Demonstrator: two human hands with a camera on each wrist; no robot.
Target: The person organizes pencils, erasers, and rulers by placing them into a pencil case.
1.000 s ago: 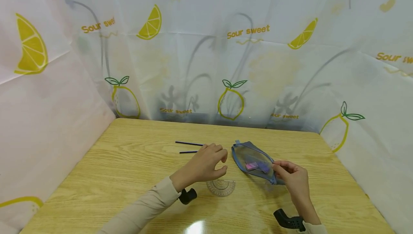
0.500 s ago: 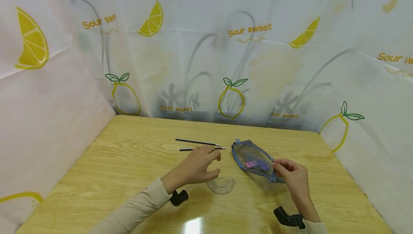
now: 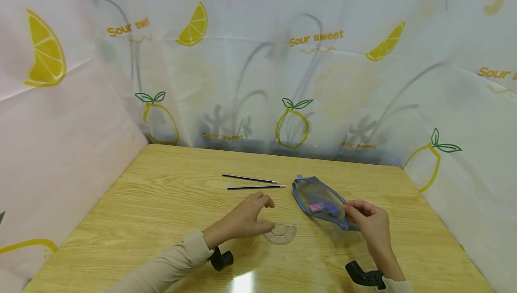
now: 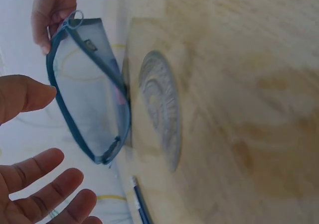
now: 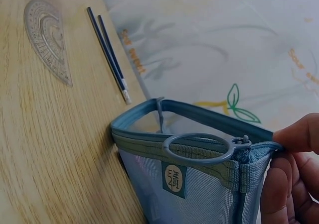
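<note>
My right hand [image 3: 369, 221] pinches the end of a blue mesh zipper pouch [image 5: 199, 176] by its rim. The pouch's mouth gapes, and a pink-and-purple item [image 3: 317, 207] shows inside it. A ring-shaped zipper pull [image 5: 198, 148] hangs at the held end. My left hand [image 3: 242, 216] hovers with thumb and fingers spread, holding nothing. Just right of its thumb, a clear protractor [image 3: 281, 234] lies flat on the table. Behind the left hand, two dark pencils [image 3: 250, 178] with white eraser ends lie nearly side by side, pointing toward the pouch.
The wooden table [image 3: 169, 185] ends at a white cloth backdrop [image 3: 242, 68] printed with lemons, which also rises on both sides. A black wrist-worn camera mount [image 3: 221, 259] sits under the left wrist, another mount [image 3: 363, 277] by the right.
My left hand has drawn back to the left and toward me, uncovering the pencils' eraser ends. The right hand keeps its pinch on the pouch, almost unmoved.
</note>
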